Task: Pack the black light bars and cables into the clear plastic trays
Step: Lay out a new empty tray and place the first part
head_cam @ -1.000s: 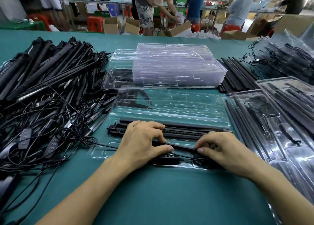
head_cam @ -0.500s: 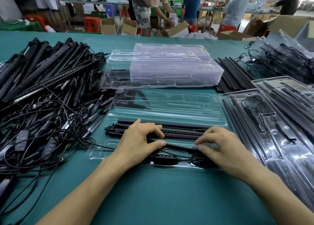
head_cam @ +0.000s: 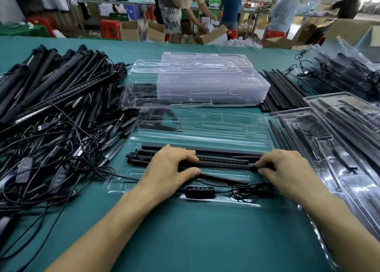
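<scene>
On the table (head_cam: 205,234), the tangled pile of light bars (head_cam: 51,90) lies left and the stack of empty trays (head_cam: 195,82) behind the open tray (head_cam: 205,127), probably to keep both within reach. The left hand (head_cam: 168,169) and right hand (head_cam: 287,171) both pinch one light bar (head_cam: 226,164) over the tray's near half, spaced apart, seemingly to seat it level; the cable (head_cam: 200,189) lies coiled nearest.

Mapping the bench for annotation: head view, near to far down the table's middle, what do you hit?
Near first: inline controller → light bar, held by left hand and right hand → clear tray's far half → stack of clear trays → cardboard boxes beyond the table.
</scene>
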